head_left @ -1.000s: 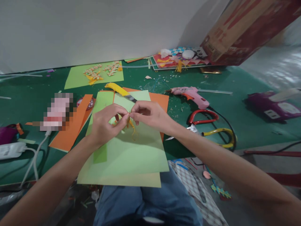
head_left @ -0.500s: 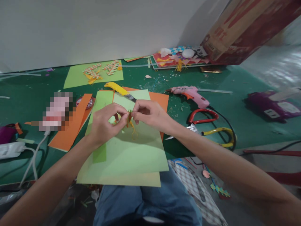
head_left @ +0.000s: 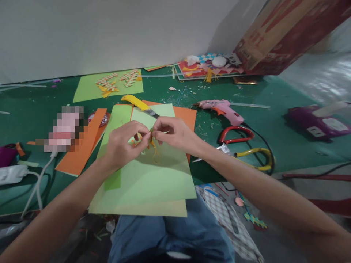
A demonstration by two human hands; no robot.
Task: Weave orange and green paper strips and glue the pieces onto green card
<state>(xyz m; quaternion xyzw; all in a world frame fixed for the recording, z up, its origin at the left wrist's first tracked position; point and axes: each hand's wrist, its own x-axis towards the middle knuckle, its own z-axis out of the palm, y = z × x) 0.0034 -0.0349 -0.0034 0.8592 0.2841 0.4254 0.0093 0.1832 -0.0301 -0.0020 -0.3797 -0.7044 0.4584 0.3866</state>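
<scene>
Between my two hands is a small folded paper piece (head_left: 151, 140) in orange and green, with a thin yellow cord dangling from it. My left hand (head_left: 126, 140) pinches it from the left between thumb and forefinger. From the right, my right hand (head_left: 175, 133) pinches its upper edge, the fingertips nearly touching those of the left. Most of the piece is hidden by my fingers. Below lie pale green paper sheets (head_left: 159, 182), over an orange sheet (head_left: 186, 115). A yellow-handled craft knife (head_left: 137, 103) rests across the top of the sheets.
To the right lie a pink glue gun (head_left: 223, 109) and scissors with red and yellow handles (head_left: 237, 135). Orange paper strips (head_left: 82, 149) and a blurred pink device on a white cable (head_left: 55, 155) are at left. Woven paper pieces (head_left: 109, 82) sit on a green sheet behind.
Both hands keep their pinch on the paper piece and have barely shifted. The whole view has moved very slightly.
</scene>
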